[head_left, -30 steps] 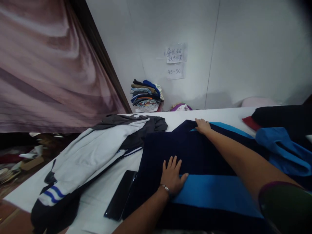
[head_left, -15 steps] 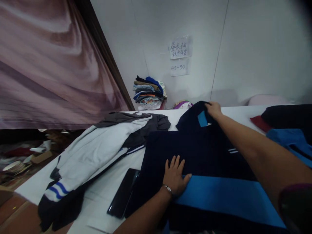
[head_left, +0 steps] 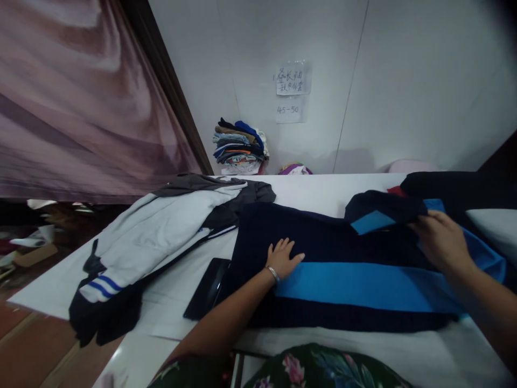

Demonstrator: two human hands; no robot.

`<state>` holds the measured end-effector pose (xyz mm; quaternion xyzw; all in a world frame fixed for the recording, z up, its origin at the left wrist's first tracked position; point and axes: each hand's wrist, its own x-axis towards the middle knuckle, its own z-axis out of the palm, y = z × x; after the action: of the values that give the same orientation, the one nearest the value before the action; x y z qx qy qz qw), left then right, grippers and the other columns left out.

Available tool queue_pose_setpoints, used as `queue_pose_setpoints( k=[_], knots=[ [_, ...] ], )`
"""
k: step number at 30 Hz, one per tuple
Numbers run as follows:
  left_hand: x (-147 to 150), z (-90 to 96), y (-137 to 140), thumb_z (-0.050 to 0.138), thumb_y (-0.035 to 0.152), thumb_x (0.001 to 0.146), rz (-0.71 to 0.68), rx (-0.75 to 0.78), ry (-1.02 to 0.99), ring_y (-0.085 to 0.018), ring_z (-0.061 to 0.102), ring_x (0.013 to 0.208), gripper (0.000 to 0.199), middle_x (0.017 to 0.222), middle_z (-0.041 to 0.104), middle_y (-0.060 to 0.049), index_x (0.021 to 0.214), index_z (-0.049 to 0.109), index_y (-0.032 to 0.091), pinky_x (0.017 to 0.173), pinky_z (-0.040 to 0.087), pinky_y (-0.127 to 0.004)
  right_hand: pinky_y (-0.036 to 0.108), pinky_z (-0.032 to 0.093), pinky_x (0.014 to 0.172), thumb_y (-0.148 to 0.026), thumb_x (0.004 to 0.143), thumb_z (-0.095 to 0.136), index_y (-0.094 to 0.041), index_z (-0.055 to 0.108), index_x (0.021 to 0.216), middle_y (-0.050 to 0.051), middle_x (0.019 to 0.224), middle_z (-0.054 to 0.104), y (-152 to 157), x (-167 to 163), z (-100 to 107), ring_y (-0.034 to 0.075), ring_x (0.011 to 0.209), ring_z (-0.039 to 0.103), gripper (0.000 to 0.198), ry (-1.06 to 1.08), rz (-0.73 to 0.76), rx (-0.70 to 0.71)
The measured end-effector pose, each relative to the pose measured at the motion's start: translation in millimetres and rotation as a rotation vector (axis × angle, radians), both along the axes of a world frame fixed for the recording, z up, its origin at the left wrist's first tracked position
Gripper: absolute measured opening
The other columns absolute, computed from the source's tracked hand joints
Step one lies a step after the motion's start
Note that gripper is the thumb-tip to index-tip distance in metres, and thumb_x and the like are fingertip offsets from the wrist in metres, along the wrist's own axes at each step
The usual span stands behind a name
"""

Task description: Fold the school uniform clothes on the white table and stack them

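A navy long-sleeved top (head_left: 301, 226) with a broad bright-blue band lies spread across the white table in front of me. My left hand (head_left: 284, 258) rests flat on it near the left end of the band, fingers spread. At its right side my right hand (head_left: 442, 237) is closed on a folded piece of the top that looks like a sleeve (head_left: 383, 207), dark with a blue patch. The fingertips are partly hidden in the dark cloth. More blue cloth shows under and beyond my right hand.
A black phone (head_left: 207, 288) touches the top's left edge. Left of it lies a white and grey jacket (head_left: 161, 226) with blue stripes. Folded clothes (head_left: 240, 145) are stacked by the wall. Dark garments (head_left: 452, 188) lie at the right. A pink curtain (head_left: 89, 97) hangs left.
My right hand has moved right and nearer to me, carrying the sleeve-like piece over and down. My left hand still lies on the top. The top's near edge now shows on the table.
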<state>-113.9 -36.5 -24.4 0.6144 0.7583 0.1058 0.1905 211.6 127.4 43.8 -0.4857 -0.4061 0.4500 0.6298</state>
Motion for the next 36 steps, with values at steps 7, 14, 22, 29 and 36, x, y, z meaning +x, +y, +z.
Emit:
queue_pose_setpoints(
  k=[7,14,22,29,36],
  knots=[
    [-63.0,32.8,65.3,0.05,0.019,0.084,0.052,0.337,0.375,-0.024,0.026,0.14,0.054,0.152,0.034,-0.01,0.138,0.044,0.019,0.113,0.02,-0.048,0.025,0.059,0.061,-0.023,0.046,0.074,-0.023,0.059,0.069,0.0,0.074,0.06,-33.6,27.2,-44.0,0.016,0.065,0.062,0.027,-0.033,0.072,-0.143],
    [-103.8,34.1,99.7,0.048,0.007,0.08,-0.045,0.226,0.603,-0.026,0.05,0.115,0.034,0.109,0.064,-0.013,0.107,0.066,0.016,0.112,0.014,-0.053,0.03,0.06,0.066,-0.007,0.048,0.063,-0.023,0.065,0.082,0.002,0.08,0.064,-20.5,26.2,-23.6,0.02,0.076,0.064,0.037,-0.127,0.278,-0.234],
    [-95.9,45.8,30.6,0.049,0.014,0.082,-0.226,0.301,0.643,-0.026,0.053,0.099,0.02,0.099,0.061,-0.013,0.096,0.063,0.013,0.093,0.037,-0.04,0.043,0.054,0.091,-0.01,0.052,0.063,-0.025,0.059,0.065,0.002,0.1,0.067,-74.6,60.2,-6.2,0.026,0.113,0.057,0.02,0.177,0.211,-0.146],
    [-83.2,8.6,-27.7,0.053,0.015,0.082,-0.312,0.062,0.485,-0.021,0.057,0.093,0.02,0.101,0.061,-0.007,0.101,0.06,0.018,0.075,0.044,-0.031,0.045,0.054,0.091,-0.027,0.05,0.069,-0.034,0.065,0.088,0.001,0.106,0.067,-119.5,91.5,-90.0,0.033,0.112,0.06,0.039,-0.079,0.184,-0.399],
    [-77.8,15.6,-25.4,0.052,0.01,0.079,-0.256,0.101,0.49,-0.023,0.055,0.1,0.024,0.11,0.058,-0.009,0.101,0.06,0.018,0.082,0.044,-0.034,0.044,0.03,0.112,-0.037,0.068,0.066,-0.038,0.035,0.142,0.0,0.148,0.041,-113.6,80.1,-52.6,0.028,0.137,0.034,0.081,-0.735,0.247,-0.058]
  ],
)
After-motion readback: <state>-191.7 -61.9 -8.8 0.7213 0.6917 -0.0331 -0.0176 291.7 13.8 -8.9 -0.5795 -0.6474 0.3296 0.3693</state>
